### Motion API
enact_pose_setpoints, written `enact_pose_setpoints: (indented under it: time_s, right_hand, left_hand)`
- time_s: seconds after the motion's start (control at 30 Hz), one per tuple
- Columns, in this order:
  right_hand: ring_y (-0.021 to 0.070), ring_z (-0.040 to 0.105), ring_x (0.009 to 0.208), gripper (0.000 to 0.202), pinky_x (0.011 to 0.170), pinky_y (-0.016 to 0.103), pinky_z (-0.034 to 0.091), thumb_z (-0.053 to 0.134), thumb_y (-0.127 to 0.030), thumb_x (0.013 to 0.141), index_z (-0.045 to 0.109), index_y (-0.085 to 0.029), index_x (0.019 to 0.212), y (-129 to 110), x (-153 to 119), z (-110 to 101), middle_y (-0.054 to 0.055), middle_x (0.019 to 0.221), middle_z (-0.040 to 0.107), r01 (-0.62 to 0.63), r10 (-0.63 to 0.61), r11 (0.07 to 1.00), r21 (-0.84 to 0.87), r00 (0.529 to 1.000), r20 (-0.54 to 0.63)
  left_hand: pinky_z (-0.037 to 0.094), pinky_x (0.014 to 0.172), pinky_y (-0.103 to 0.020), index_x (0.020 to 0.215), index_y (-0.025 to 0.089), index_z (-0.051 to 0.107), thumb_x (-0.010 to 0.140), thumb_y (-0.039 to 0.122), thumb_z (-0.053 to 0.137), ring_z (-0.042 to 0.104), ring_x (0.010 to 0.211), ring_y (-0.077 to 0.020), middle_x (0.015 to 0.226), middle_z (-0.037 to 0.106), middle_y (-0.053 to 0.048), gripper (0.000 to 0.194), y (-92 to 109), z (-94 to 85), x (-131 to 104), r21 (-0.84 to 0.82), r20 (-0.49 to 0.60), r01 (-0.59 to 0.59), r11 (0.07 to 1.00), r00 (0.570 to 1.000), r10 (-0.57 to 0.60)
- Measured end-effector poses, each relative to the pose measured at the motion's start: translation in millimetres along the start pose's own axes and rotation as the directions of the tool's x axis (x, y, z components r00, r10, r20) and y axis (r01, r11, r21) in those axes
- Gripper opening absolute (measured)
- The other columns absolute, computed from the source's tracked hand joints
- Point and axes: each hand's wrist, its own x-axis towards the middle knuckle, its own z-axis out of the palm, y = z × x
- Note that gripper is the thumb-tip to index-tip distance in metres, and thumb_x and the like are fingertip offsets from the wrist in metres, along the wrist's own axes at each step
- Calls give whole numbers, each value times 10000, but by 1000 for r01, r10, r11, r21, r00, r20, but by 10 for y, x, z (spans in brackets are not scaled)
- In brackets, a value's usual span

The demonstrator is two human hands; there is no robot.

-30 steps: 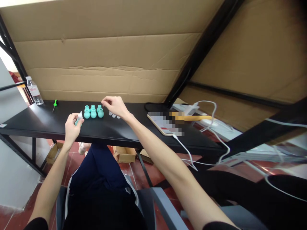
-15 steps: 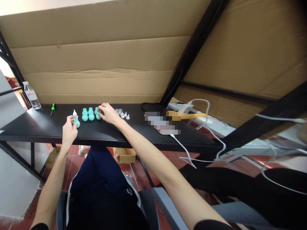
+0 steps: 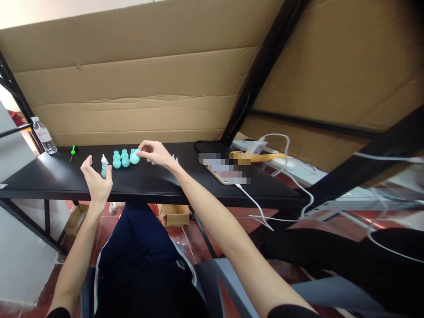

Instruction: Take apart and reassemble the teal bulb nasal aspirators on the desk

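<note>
My left hand (image 3: pixel 97 179) is open, its thumb and fingers spread. Just beside it, a teal squeeze bulb topped with a clear part and a white pointed tip (image 3: pixel 104 166) stands upright on the table; the hand partly hides it. My right hand (image 3: pixel 155 152) pinches another teal squeeze bulb (image 3: pixel 134 157), which is tilted in its fingers at the right end of a group. Several matching teal bulbs (image 3: pixel 121 160) stand upright in two short rows to its left. Small white tips (image 3: pixel 175 158) lie behind my right hand, mostly hidden by it.
On the black table (image 3: pixel 66 179) are a water bottle (image 3: pixel 45 137) at far left, a green-handled screwdriver (image 3: pixel 73 151) and a blurred-out phone (image 3: pixel 223 170) with a white cable (image 3: pixel 253 203). A cardboard panel (image 3: pixel 132 88) rises behind. An orange-yellow object (image 3: pixel 268 157) lies at right.
My left hand has let go of the tipped bulb and opened, leaving it standing. My right hand has tilted the bulb at the group's right end and drawn it slightly up.
</note>
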Motion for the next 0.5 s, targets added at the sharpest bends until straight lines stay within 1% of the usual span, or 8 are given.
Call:
enact_pose_setpoints:
  time_s: [0.07,0.1,0.17,0.23,0.27,0.37,0.43,0.5]
  right_hand:
    - [157,650,711,398,718,318,544,880,-559,821,748,-189,886,-61,-22,18,11,799,741,22,-32,990,142,997,64]
    - [171,684,749,430,754,337,574,915,-583,784,764,-191,873,-83,-30,34,25,829,768,35,-53,980,196,995,89]
    - [208,748,844,462,835,384,621,968,-606,722,798,-198,858,-108,-41,64,54,906,818,52,-90,962,269,987,131]
    - [231,781,913,454,882,409,640,993,-604,706,834,-205,853,-112,-49,70,76,970,850,62,-118,952,298,978,172]
    - [234,789,927,432,890,411,643,995,-592,716,851,-208,853,-109,-52,60,84,990,861,68,-131,950,303,973,190]
    - [222,797,908,339,889,393,642,979,-533,773,890,-218,862,-91,-61,4,90,995,881,79,-151,948,309,964,217]
    - [219,805,907,298,905,388,645,981,-500,781,906,-226,874,-81,-66,-23,87,1000,889,66,-145,945,321,963,228]
    - [231,819,933,302,935,395,651,996,-491,762,914,-231,891,-75,-66,-19,85,1007,892,39,-131,939,341,960,249]
  left_hand:
    - [564,1143,-574,1550,198,436,1049,406,699,611,1427,-378,1455,598,-238,603,145,-48,-23,11,-57,-122,992,991,123]
    - [579,1119,-559,1515,203,470,1059,417,688,638,1381,-367,1404,628,-220,549,215,-66,-37,-22,-22,-193,981,981,192]
    - [625,1027,-499,1466,221,530,1065,444,690,702,1243,-326,1308,684,-169,486,334,-80,-65,-128,136,-257,958,952,273]
    - [654,906,-418,1411,237,595,1078,444,685,742,1066,-261,1207,716,-115,402,409,-67,-83,-226,281,-192,955,926,252]
    - [656,858,-382,1366,240,630,1087,430,674,747,1001,-233,1164,718,-94,340,429,-55,-85,-266,325,-140,954,919,226]
    - [661,805,-319,1254,234,696,1092,378,657,757,933,-183,1171,712,-82,221,433,-35,-60,-377,362,-17,926,918,165]
    - [670,810,-309,1274,229,700,1062,361,692,771,947,-176,1243,723,-93,250,415,-45,-28,-431,382,38,901,913,144]
    - [677,828,-310,1310,225,692,1036,355,725,786,969,-186,1254,762,-95,304,401,-65,1,-453,432,87,887,892,133]
